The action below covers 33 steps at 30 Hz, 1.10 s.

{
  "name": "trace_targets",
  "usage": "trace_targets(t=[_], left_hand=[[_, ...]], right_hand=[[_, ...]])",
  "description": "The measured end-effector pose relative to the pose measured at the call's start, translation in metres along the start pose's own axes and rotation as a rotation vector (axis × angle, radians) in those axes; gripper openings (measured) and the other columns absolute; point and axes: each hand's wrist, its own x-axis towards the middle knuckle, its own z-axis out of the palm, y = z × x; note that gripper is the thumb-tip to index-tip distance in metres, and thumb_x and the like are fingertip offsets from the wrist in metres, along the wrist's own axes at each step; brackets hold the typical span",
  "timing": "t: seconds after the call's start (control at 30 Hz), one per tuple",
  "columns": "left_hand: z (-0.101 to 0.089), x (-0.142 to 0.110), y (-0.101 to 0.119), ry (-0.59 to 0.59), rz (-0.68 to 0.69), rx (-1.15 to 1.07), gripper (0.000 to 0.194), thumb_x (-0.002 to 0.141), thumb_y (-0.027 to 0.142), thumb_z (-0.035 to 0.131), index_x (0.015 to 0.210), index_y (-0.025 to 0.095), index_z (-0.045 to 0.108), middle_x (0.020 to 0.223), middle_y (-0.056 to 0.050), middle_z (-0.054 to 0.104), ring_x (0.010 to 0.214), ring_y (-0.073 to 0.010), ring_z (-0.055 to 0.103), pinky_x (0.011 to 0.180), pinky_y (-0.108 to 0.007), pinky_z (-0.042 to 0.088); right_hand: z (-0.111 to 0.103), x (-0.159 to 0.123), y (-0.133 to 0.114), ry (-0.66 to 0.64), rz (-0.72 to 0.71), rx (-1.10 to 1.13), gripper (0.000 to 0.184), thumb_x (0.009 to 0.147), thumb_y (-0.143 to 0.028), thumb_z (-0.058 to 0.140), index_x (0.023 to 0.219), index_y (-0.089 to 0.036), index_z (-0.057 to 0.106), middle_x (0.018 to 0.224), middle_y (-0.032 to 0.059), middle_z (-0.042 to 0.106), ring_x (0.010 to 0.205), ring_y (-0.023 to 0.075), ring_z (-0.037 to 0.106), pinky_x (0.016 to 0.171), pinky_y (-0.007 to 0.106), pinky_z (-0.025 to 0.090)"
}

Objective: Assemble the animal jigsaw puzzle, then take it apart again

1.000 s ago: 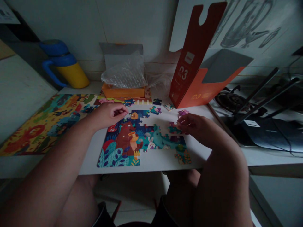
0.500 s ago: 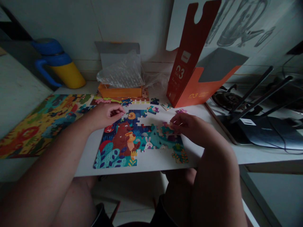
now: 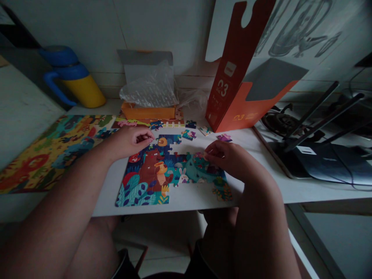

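The right hand [image 3: 228,158] curls over the flat, knobbly-edged jigsaw [image 3: 148,168].

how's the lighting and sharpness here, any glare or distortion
In the head view, light is dim, with a soft shadow on the tabletop near the right hand; the clear plastic wrap shows pale highlights; the blue-and-yellow jug leans outward, likely wide-angle stretch; the smallest print on the orange box is unreadable.
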Motion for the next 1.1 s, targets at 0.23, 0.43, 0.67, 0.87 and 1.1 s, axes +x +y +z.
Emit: trace_targets(t=[0.23, 0.43, 0.67, 0.87, 1.1], left_hand=[[-0.0002, -0.0002, -0.0008, -0.026, -0.016, -0.011, 0.032, 0.095, 0.049, 0.063, 0.097, 0.021, 0.076, 0.087, -0.002, 0.077, 0.073, -0.0148, 0.064, 0.072, -0.026, 0.050], [-0.0028, 0.0003, 0.0016, -0.037, -0.017, 0.007, 0.031, 0.095, 0.048, 0.063, 0.097, 0.021, 0.077, 0.086, -0.002, 0.076, 0.074, -0.0152, 0.064, 0.071, -0.026, 0.048], [-0.0006, -0.0005, -0.0011, -0.041, -0.038, -0.020, 0.031, 0.095, 0.048, 0.063, 0.099, 0.020, 0.077, 0.088, -0.003, 0.077, 0.075, -0.0158, 0.065, 0.072, -0.027, 0.048], [-0.0008, -0.0015, -0.0005, -0.048, -0.051, -0.040, 0.030, 0.096, 0.047, 0.064, 0.099, 0.020, 0.076, 0.089, -0.003, 0.077, 0.076, -0.0156, 0.065, 0.072, -0.026, 0.049], [-0.0019, 0.0005, 0.0012, -0.049, -0.050, 0.003, 0.029, 0.095, 0.048, 0.064, 0.098, 0.022, 0.076, 0.089, -0.002, 0.078, 0.077, -0.0161, 0.065, 0.075, -0.026, 0.049]], right_hand=[[0.0020, 0.0005, -0.0023, -0.011, -0.009, 0.003, 0.018, 0.095, -0.041, 0.072, 0.099, -0.024, 0.073, 0.083, 0.0024, 0.078, 0.068, 0.0174, 0.070, 0.060, 0.030, 0.049], [0.0034, 0.0021, -0.0041, -0.016, -0.019, -0.025, 0.014, 0.092, -0.033, 0.074, 0.102, -0.023, 0.074, 0.083, 0.0024, 0.078, 0.069, 0.0176, 0.069, 0.062, 0.030, 0.049], [0.0049, 0.0046, -0.0080, -0.031, -0.033, -0.098, 0.013, 0.091, -0.031, 0.074, 0.101, -0.024, 0.076, 0.088, 0.0047, 0.080, 0.073, 0.0194, 0.071, 0.064, 0.031, 0.050], [0.0072, 0.0073, -0.0028, -0.039, -0.049, -0.108, 0.016, 0.090, -0.034, 0.075, 0.102, -0.024, 0.076, 0.092, 0.0060, 0.080, 0.073, 0.0204, 0.072, 0.064, 0.032, 0.050], [0.0067, 0.0056, -0.0106, -0.048, -0.002, -0.057, 0.011, 0.090, -0.025, 0.077, 0.100, -0.023, 0.074, 0.089, 0.0031, 0.079, 0.071, 0.0174, 0.070, 0.064, 0.030, 0.050]])
